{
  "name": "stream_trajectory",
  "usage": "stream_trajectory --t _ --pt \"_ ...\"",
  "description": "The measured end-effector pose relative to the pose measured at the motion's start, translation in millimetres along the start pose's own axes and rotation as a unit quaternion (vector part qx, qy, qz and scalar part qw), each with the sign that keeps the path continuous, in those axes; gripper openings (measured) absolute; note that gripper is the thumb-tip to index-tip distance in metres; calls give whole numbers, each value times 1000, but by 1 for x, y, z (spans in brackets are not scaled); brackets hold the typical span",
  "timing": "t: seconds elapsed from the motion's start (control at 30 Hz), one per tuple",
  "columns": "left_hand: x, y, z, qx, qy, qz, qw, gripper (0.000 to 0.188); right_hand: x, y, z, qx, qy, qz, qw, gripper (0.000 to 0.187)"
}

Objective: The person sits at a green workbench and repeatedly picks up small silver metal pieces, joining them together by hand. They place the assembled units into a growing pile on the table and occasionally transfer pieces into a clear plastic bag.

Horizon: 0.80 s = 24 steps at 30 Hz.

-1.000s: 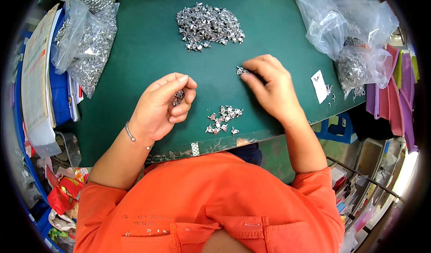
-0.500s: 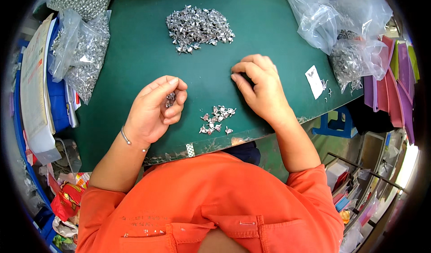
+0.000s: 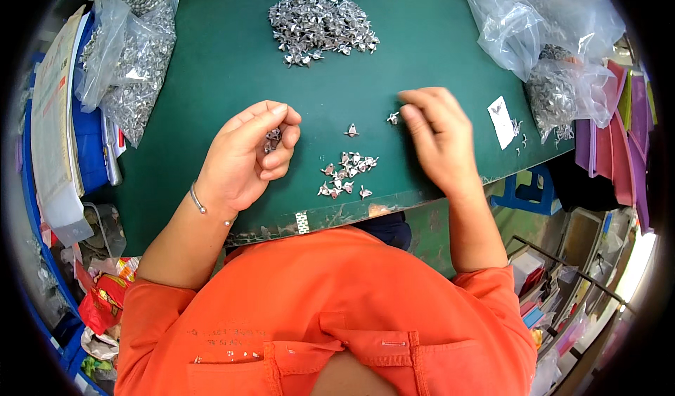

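My left hand (image 3: 246,150) is curled palm up around several small silvery metal pieces (image 3: 273,139), which show between thumb and fingers. My right hand (image 3: 439,132) hovers over the green table with thumb and forefinger a little apart, its fingers slightly blurred. One metal piece (image 3: 392,118) sits just left of its fingertips, seemingly not gripped. Between the hands, a single winged metal piece (image 3: 351,130) stands on the table. Nearer my body lies a small loose cluster of the same pieces (image 3: 346,171). A large heap of them (image 3: 322,27) is at the far side.
Clear plastic bags of metal parts stand at the left (image 3: 137,80) and right (image 3: 555,90) of the green table (image 3: 211,52). A white card (image 3: 501,123) lies near the right edge beside thin metal bits. Below that edge is a blue stool (image 3: 527,191).
My right hand has moved right, its thumb and forefinger loosening. Two single pieces now show between the hands, above the cluster. My left hand stays curled. The view has shifted slightly.
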<state>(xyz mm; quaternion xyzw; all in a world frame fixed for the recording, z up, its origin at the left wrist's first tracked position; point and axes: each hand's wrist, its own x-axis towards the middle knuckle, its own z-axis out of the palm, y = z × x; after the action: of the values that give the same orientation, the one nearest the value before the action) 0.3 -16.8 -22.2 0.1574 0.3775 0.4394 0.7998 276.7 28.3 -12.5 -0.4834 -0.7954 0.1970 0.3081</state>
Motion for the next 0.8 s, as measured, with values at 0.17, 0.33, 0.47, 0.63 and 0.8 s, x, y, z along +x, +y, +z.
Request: stream_trajectory --t 0.17,0.33,0.47,0.63,0.8 --pt "1 0 -3 -3 -1 3 1000 22 1 11 0 104 -4 90 990 13" --pt "1 0 -3 -4 -7 5 1000 22 -3 6 6 18 -27 -113 993 15" --pt "2 0 -3 -11 -11 6 1000 22 -13 7 1 44 -43 -139 988 16" --pt "1 -2 -7 -22 -38 12 999 17 -10 10 -10 41 26 3 999 22" --pt "-7 -4 11 8 -2 51 999 21 1 -4 -6 109 -188 -109 970 36"
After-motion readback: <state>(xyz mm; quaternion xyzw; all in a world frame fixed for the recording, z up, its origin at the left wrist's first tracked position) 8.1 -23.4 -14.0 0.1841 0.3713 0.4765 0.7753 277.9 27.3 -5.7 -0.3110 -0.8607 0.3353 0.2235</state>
